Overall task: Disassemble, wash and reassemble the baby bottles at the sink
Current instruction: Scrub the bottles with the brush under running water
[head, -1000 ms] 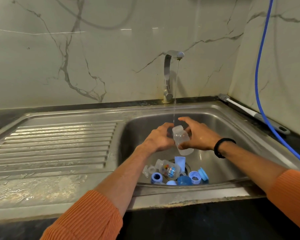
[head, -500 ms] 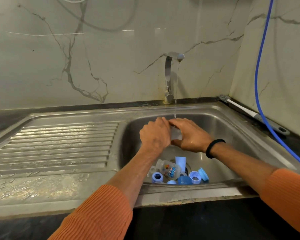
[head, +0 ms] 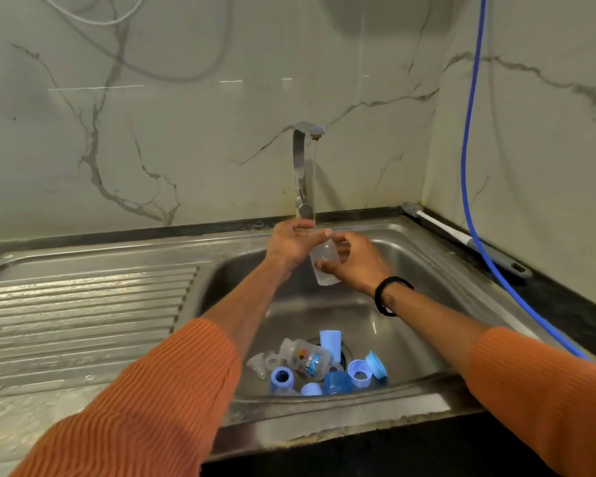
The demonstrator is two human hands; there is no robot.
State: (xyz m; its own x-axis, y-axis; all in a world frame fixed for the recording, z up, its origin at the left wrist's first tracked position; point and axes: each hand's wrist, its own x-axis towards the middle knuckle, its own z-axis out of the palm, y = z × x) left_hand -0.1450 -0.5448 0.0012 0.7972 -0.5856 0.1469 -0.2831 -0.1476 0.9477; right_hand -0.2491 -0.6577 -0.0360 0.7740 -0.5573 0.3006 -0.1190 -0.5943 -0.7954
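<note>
Left hand (head: 291, 247) and right hand (head: 353, 261), both curled round the wet clear plastic bottle body (head: 324, 263) under the steel tap (head: 303, 173) stream: slippery, liable to drop onto blue parts (head: 338, 373) in the sink (head: 427, 270).

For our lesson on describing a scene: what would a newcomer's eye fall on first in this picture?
First, the two hands, left hand and right hand, holding a clear bottle under the thin stream from the tap above the steel sink. Next, the cluster of blue bottle parts around a printed bottle by the drain.
</note>
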